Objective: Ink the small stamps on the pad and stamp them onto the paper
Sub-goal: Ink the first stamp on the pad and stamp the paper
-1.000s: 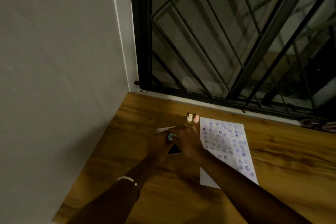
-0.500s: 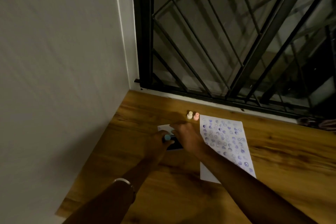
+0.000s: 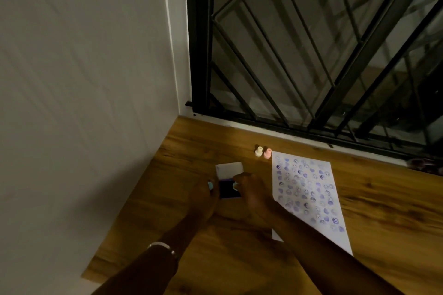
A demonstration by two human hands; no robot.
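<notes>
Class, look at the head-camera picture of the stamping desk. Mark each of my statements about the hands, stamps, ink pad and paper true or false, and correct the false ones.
1. Each hand holds a small light-blue stamp. True: the left hand and the right hand each hold one at the ink pad.
2. The paper is blank. False: purple prints cover it.
3. The cream stamp and pink stamp stand side by side beyond the paper's far left corner. True.
4. The ink pad lies right of the paper. False: it lies left of it.
5. The left forearm wears a bracelet. True.
</notes>
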